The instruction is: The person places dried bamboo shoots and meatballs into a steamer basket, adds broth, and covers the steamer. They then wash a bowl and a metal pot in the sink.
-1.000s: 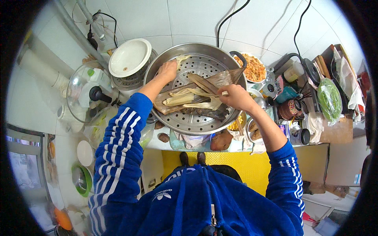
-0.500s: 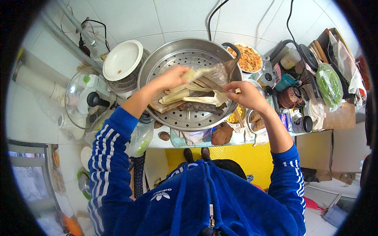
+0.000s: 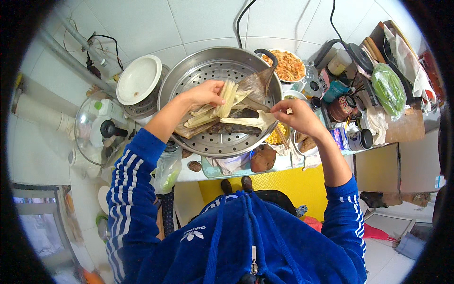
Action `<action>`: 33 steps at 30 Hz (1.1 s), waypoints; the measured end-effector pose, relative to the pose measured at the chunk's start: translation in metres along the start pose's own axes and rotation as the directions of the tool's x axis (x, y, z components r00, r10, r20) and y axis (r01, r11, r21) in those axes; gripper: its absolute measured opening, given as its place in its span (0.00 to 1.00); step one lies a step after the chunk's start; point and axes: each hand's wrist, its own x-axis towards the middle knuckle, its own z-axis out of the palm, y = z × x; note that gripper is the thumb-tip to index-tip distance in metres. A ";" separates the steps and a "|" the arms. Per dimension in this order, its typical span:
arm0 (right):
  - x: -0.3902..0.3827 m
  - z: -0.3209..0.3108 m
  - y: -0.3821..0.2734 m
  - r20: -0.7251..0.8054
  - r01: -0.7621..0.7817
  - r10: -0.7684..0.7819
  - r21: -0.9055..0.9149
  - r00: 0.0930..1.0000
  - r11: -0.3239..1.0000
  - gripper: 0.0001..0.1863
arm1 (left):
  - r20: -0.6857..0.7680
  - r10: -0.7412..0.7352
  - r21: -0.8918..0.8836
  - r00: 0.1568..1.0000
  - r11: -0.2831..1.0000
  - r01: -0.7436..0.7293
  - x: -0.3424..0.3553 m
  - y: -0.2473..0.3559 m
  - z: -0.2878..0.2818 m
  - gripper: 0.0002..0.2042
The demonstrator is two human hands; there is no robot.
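Observation:
A wide metal steamer pan with a perforated bottom stands before me. My left hand pinches a pale, folded corn husk and holds it raised above the pan. Between the thumb and fingers of my right hand, at the pan's right rim, is the end of another corn husk, stretched toward the middle. More pale husks lie under my left hand. Broad brown dried leaves spread beneath them and up to the right rim; their far ends are partly covered.
Behind the pan at right is a bowl of orange-brown food; a bowl of yellow kernels sits below it. Left are a white plate and a glass lid. A brown lump lies at the front edge. Jars and bags crowd the right.
My left hand has lifted a husk, which now stands up in its fingers. My right hand stays at the rim with its husk. The whole view has shifted slightly.

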 end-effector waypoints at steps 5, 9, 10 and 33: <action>0.004 0.001 -0.005 0.011 -0.114 0.114 -0.002 0.993 0.993 0.10 | -0.063 0.062 -0.121 0.996 0.990 -0.069 -0.008 0.022 0.014 0.16; 0.018 0.017 -0.012 -0.060 -0.034 0.042 0.132 0.997 0.991 0.11 | -0.109 0.119 -0.179 0.987 0.974 -0.137 -0.014 0.039 0.030 0.16; 0.020 0.022 -0.014 -0.064 -0.024 0.042 0.252 0.997 0.968 0.12 | -0.109 0.132 -0.183 0.985 0.972 -0.150 -0.015 0.042 0.032 0.16; 0.038 0.044 -0.022 0.025 -0.191 0.213 0.558 0.977 0.808 0.09 | -0.357 0.137 -0.149 0.924 0.968 -0.201 -0.047 0.025 0.017 0.09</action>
